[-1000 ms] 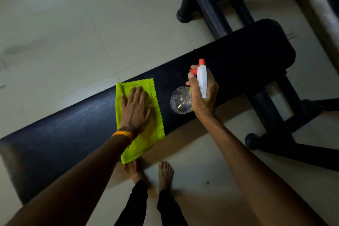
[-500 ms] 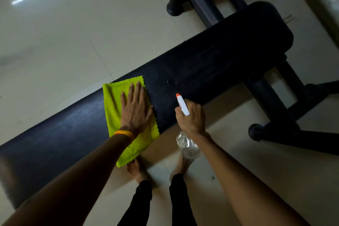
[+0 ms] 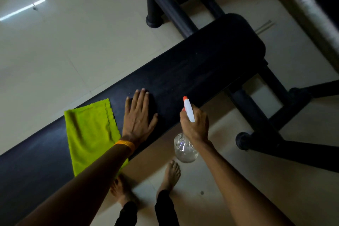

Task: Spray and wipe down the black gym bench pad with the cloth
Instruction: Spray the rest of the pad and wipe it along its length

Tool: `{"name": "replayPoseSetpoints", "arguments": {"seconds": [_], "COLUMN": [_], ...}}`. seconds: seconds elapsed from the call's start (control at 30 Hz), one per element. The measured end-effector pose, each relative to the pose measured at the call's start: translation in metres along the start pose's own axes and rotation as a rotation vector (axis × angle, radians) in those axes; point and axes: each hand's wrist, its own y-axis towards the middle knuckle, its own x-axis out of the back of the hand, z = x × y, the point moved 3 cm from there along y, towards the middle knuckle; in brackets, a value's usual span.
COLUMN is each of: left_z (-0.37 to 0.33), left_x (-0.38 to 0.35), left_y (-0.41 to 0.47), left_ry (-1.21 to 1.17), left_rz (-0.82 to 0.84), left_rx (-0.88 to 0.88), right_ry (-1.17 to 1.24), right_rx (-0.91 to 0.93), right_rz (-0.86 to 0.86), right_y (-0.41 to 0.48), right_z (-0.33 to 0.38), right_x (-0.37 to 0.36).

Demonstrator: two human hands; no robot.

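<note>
The long black bench pad [image 3: 201,64] runs diagonally from lower left to upper right. A yellow-green cloth [image 3: 89,134] lies flat across it, draped over the near edge. My left hand [image 3: 138,117] lies flat on the bare pad just right of the cloth, fingers straight, not touching the cloth. My right hand [image 3: 195,126] grips a clear spray bottle [image 3: 185,147] by its white head with the orange nozzle aimed at the pad; the bottle body hangs off the near edge.
The bench's black steel frame and feet [image 3: 260,126] stand on the pale tiled floor at right, with more frame tubes [image 3: 170,7] behind the pad. My bare feet [image 3: 170,174] are on the floor just below the pad's near edge.
My left hand has come off the cloth and moved right onto the bare pad. The cloth stays where it lay. My right hand has turned the bottle from sideways to nozzle-forward near the pad's edge.
</note>
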Motion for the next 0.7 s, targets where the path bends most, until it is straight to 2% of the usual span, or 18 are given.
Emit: {"name": "replayPoseSetpoints", "arguments": {"seconds": [0.17, 0.4, 0.7], "left_z": [-0.036, -0.053, -0.076], "left_x": [-0.016, -0.018, -0.039], "left_y": [0.057, 0.089, 0.122], "left_ry": [0.047, 0.072, 0.126], "left_rz": [0.045, -0.015, -0.01], "left_rx": [-0.026, 0.045, 0.01], "right_ry": [-0.136, -0.07, 0.014], "right_rx": [0.046, 0.06, -0.125], "right_rz": [-0.01, -0.078, -0.198], "right_y": [0.042, 0.055, 0.113], "right_z": [-0.013, -0.028, -0.049], "right_x": [0.008, 0.026, 0.071]}}
